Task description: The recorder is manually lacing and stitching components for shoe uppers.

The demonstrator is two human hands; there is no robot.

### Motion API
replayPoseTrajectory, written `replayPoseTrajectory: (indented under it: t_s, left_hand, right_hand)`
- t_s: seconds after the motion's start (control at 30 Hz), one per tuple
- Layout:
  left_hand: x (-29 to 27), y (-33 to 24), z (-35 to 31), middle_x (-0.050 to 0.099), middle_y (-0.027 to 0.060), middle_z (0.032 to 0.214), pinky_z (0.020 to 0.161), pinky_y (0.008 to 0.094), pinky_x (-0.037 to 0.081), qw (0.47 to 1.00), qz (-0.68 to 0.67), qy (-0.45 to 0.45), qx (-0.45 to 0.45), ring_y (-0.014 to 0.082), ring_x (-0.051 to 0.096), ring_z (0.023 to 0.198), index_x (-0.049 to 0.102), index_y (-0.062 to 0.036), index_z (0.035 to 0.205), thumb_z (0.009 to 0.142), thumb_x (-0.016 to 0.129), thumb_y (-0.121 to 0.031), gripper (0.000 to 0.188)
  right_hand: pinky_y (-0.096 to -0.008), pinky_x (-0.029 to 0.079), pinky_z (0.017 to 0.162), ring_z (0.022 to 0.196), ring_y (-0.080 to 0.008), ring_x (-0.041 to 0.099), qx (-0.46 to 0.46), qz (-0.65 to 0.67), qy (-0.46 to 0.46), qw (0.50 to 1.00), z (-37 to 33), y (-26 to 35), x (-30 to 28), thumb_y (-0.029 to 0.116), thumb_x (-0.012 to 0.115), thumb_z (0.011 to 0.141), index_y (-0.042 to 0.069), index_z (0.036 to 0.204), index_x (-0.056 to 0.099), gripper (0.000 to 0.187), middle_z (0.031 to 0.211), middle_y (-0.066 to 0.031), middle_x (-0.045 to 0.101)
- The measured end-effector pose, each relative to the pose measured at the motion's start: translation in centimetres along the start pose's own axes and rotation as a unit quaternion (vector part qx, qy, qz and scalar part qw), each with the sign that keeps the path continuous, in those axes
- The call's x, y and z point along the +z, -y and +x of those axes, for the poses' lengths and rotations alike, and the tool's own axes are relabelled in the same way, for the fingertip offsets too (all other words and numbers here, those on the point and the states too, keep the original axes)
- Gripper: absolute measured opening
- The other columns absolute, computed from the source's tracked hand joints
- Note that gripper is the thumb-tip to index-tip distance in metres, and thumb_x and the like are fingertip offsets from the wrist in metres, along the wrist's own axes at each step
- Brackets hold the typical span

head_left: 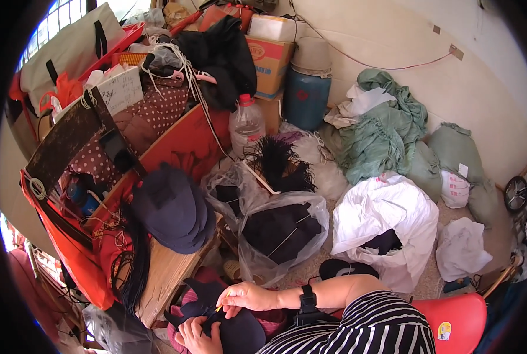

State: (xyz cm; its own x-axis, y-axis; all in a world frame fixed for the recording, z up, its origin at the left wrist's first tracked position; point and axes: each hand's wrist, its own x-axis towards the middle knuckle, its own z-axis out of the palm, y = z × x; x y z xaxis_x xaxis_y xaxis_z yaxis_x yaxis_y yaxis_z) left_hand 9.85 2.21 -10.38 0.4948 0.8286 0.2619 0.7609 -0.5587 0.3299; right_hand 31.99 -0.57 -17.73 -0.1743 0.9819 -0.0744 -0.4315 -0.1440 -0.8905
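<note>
A dark navy cap [243, 332] lies over my lap at the lower middle, its rounded brim toward me. My left hand [198, 335] grips the cap's near left side, thumb and fingers pressed on the cloth. In my right hand [244, 296] is a thin yellow-handled tool [219, 308], pinched between the fingers and pointing down at the cap. The tool's tip is too small to make out. Just beyond my hands, a stack of navy caps [175, 206] rests on a wooden board [168, 277]. A bundle of black cords [136, 268] hangs beside the stack.
Ahead sit a clear plastic bag [319, 207] of dark cloth and a white sack [387, 203]. A clear bottle [247, 125], blue barrel [303, 97] and green cloth heap [387, 138] stand farther back. A red chair [458, 321] is at the right.
</note>
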Motion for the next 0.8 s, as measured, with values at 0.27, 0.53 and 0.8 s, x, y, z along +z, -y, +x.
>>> replayPoseTrajectory:
  t_s: [0.27, 0.53, 0.8]
  left_hand:
    - [1.5, 1.8, -0.3, 0.062, 0.0068, 0.096, 0.095, 0.0476, 0.038, 0.998, 0.027, -0.053, 0.028, 0.0311, 0.059, 0.099, 0.063, -0.0127, 0.097, 0.073, 0.086, -0.028, 0.036]
    - [-0.2, 1.9, -0.3, 0.060, 0.0075, 0.120, 0.110, 0.0497, 0.030, 0.999, 0.010, -0.022, 0.039, 0.0293, 0.055, 0.118, 0.066, -0.0116, 0.124, 0.074, 0.088, -0.035, 0.059]
    - [-0.4, 3.4, -2.1, 0.046, 0.0174, 0.148, 0.116, 0.0520, 0.025, 0.996, 0.035, -0.042, -0.071, 0.0371, 0.043, 0.136, 0.035, -0.0050, 0.154, 0.059, 0.096, -0.040, 0.117]
  right_hand:
    - [-0.0320, 0.060, 0.086, 0.092, -0.0190, 0.075, -0.091, -0.111, 0.055, 0.988, 0.0, 5.4, -1.3, 0.010, 0.054, 0.108, -0.001, 0.113, 0.067, 0.017, 0.101, -0.0082, 0.070]
    - [-0.0344, 0.064, 0.067, 0.078, -0.0268, 0.077, 0.074, 0.123, 0.039, 0.989, 3.3, 5.5, -0.9, 0.033, 0.039, 0.114, 0.009, 0.114, 0.053, 0.027, 0.106, -0.0234, 0.073]
    - [-0.0166, 0.036, 0.046, 0.053, -0.0027, 0.041, 0.099, 0.198, -0.162, 0.962, 2.9, 6.4, -6.6, 0.024, 0.056, 0.108, 0.003, 0.110, 0.061, 0.021, 0.069, 0.0037, 0.051]
